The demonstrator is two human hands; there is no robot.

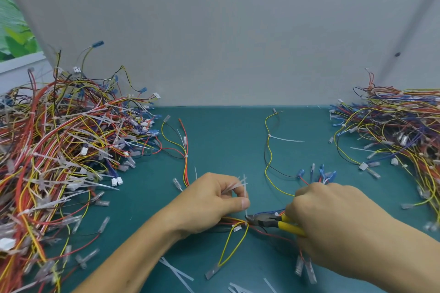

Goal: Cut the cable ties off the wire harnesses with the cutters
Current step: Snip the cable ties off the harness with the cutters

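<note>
The left hand pinches the upright tail of a white cable tie between thumb and forefinger. Its curled fingers also hold a bunch of loose tie strips. The right hand is wrapped round the yellow handles of the cutters. The cutter tip meets the tie where it binds the wire harness, which lies on the teal mat between the hands. Jaw opening cannot be made out. Piles of harnesses lie at far left and far right.
</note>
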